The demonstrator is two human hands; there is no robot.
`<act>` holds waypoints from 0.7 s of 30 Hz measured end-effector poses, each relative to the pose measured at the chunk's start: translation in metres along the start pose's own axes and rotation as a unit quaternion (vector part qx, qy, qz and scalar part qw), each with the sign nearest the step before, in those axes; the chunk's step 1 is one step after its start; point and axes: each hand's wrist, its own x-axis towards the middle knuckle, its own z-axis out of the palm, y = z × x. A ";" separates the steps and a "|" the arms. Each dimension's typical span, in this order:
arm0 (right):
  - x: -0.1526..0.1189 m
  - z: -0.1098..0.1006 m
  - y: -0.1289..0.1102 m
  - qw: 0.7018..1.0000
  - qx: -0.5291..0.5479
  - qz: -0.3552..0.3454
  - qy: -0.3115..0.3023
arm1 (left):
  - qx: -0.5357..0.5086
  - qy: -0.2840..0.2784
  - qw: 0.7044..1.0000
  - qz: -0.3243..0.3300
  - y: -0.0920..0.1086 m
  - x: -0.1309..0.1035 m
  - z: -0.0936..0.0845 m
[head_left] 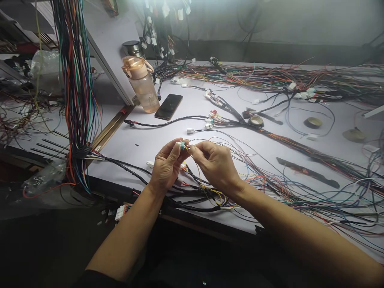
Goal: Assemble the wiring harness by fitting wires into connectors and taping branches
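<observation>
Above the cluttered desk [141, 145], the left hand [165, 166] pinches a teal-and-white connector [181, 145]. Beside it, the right hand [218, 162], fingertips together, grips thin wires [187, 147].

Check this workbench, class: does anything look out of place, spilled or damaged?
The drink bottle and phone look out of place: personal items sharing the white table with wire bundles. No spill shows; damage inside those bundles cannot be told.
</observation>
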 end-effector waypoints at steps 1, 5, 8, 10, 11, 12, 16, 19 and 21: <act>0.001 -0.001 -0.001 1.000 0.005 0.002 -0.008 | 0.003 0.000 1.000 0.007 0.000 0.000 0.000; 0.002 -0.005 -0.002 1.000 -0.001 0.000 -0.031 | 0.024 -0.009 0.999 0.025 -0.002 0.000 -0.002; 0.002 -0.009 -0.004 0.999 0.009 0.014 -0.052 | 0.039 -0.018 0.998 0.037 -0.004 -0.001 -0.003; 0.002 -0.010 -0.005 0.997 0.022 0.026 -0.066 | 0.047 -0.019 0.998 0.047 -0.005 -0.001 -0.003; 0.002 -0.010 -0.005 0.997 0.027 0.030 -0.070 | 0.050 -0.019 0.997 0.050 -0.006 -0.001 -0.002; 0.002 -0.009 -0.006 0.996 0.030 0.033 -0.072 | 0.054 -0.018 0.997 0.051 -0.007 -0.002 -0.002; 0.002 -0.007 -0.005 0.996 0.034 0.028 -0.074 | 0.063 -0.015 0.997 0.031 -0.008 -0.002 -0.002; 0.001 -0.009 -0.002 0.996 0.031 0.011 -0.082 | 0.057 -0.025 0.998 0.026 -0.008 -0.002 -0.002; 0.001 -0.012 0.001 0.996 0.027 -0.010 -0.085 | 0.054 -0.029 0.998 0.030 -0.007 -0.002 -0.002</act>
